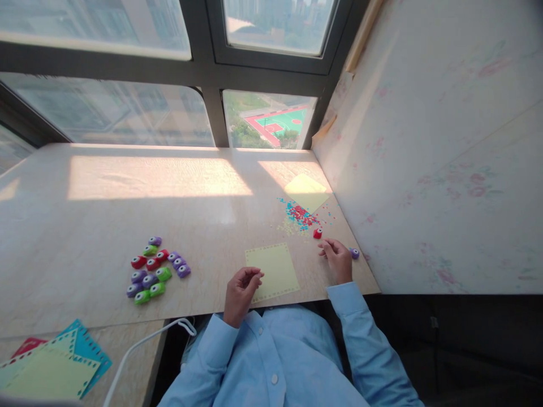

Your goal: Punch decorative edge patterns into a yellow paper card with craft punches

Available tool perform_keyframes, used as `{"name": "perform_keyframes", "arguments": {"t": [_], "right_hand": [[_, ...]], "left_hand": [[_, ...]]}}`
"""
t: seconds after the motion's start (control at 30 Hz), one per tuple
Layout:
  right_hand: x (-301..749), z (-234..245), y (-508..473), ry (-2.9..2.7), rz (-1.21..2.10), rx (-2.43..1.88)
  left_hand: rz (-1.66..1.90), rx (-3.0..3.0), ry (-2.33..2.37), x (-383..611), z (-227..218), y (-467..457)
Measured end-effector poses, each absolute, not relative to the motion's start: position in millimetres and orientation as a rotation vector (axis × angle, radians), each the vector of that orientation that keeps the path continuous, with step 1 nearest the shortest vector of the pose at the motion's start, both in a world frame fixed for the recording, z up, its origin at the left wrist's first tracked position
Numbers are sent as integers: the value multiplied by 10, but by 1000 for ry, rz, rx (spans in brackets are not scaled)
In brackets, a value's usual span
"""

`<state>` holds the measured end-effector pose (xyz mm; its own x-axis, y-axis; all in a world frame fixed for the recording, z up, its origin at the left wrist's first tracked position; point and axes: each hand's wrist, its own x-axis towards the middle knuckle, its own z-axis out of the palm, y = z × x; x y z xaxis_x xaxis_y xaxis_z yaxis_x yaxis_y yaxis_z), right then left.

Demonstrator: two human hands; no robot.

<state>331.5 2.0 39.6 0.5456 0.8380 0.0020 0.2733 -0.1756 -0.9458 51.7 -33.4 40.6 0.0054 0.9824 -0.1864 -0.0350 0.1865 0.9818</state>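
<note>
A cluster of small red, green and purple plastic punches (156, 267) lies apart. The left hand (240, 291) is curled nearly closed at the border-punched pale yellow square paper sheet (274, 271); we cannot tell whether it grips. The right hand (337, 260), loosely open and empty, rests between a small red punch (317, 233) and a small purple punch (354, 254). We judge the work between punches: either needs a short reach. The wooden table's front edge (85, 325) is close, with open room beyond.
</note>
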Motion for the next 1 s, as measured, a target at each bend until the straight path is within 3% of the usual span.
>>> {"name": "perform_keyframes", "arguments": {"t": [0.4, 0.8, 1.0], "right_hand": [[3364, 418, 52, -612, 997, -1523], [3284, 443, 3, -689, 967, -1545], [3249, 428, -18, -1025, 827, -1746]], "left_hand": [[1194, 1866, 1446, 409, 279, -245], [1119, 1996, 1418, 441, 337, -231], [971, 2087, 1363, 520, 368, -224]]}}
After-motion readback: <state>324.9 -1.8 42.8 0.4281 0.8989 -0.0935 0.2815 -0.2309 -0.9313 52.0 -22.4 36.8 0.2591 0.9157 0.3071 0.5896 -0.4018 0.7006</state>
